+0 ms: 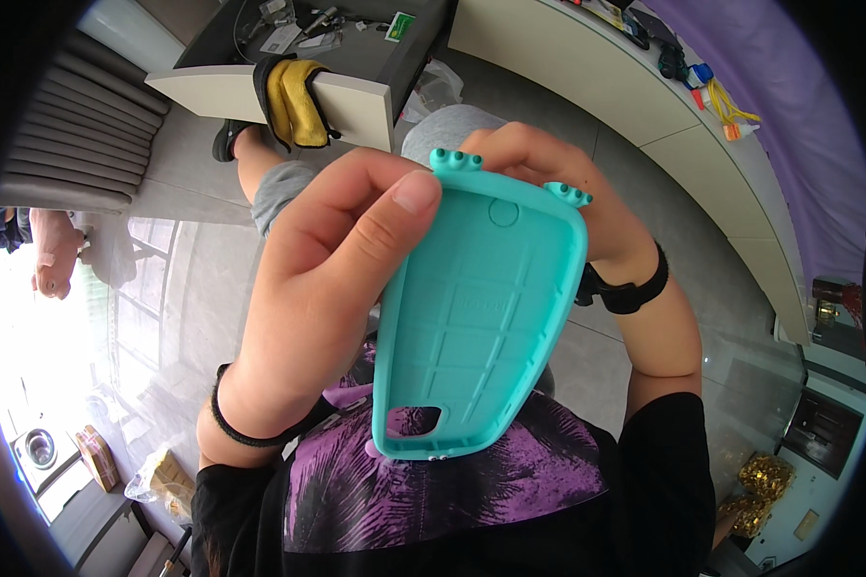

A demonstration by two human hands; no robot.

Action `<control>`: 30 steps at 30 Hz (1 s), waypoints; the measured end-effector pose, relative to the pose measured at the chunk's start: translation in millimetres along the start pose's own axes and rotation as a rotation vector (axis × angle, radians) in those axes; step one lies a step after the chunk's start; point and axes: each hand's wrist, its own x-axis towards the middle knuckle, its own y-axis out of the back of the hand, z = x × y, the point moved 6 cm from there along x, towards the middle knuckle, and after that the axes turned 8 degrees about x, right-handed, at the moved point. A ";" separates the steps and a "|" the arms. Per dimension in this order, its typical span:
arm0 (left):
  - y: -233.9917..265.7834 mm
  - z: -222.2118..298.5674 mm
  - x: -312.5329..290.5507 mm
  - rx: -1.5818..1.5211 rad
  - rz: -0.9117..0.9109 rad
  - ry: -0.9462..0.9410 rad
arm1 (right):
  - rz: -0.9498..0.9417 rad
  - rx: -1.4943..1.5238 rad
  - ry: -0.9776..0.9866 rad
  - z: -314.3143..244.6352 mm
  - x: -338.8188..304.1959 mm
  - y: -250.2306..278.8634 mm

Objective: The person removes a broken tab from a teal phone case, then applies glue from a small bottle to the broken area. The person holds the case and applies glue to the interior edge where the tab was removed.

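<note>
A turquoise soft phone case (481, 298) is held up in front of my chest, its hollow inside facing me. Small foot shapes with dark green toes stick out along its far end, and a camera cutout shows at the near left corner. My left hand (327, 250) pinches the far left corner, thumb on the rim and the other fingers curled behind it. Around the far right side, my right hand (553, 159) is bent behind the case beside the feet. The case hides most of that hand's fingertips.
A pulled-out drawer (356, 48) with small loose items stands ahead on the left, a yellow and black cloth (296, 101) over its front. A long pale cabinet (635, 96) curves along the right, with cords and bottles on top. Grey curtains (96, 115) hang at the left.
</note>
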 end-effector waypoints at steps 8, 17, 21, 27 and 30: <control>1.6 -0.3 0.1 0.014 0.027 -0.013 | -0.113 -0.168 0.100 -6.5 3.4 0.4; 4.7 1.5 0.2 -0.014 0.042 -0.028 | -0.156 0.114 -0.017 3.2 -1.8 -4.1; 6.1 1.9 1.1 0.006 0.037 -0.022 | -0.083 0.032 -0.039 2.1 -3.4 0.3; 5.7 2.6 0.4 -0.003 0.051 -0.058 | -0.096 0.078 -0.101 1.4 -4.6 3.9; 5.7 3.4 1.3 -0.019 0.021 -0.038 | -0.122 0.024 -0.084 1.9 -3.7 8.1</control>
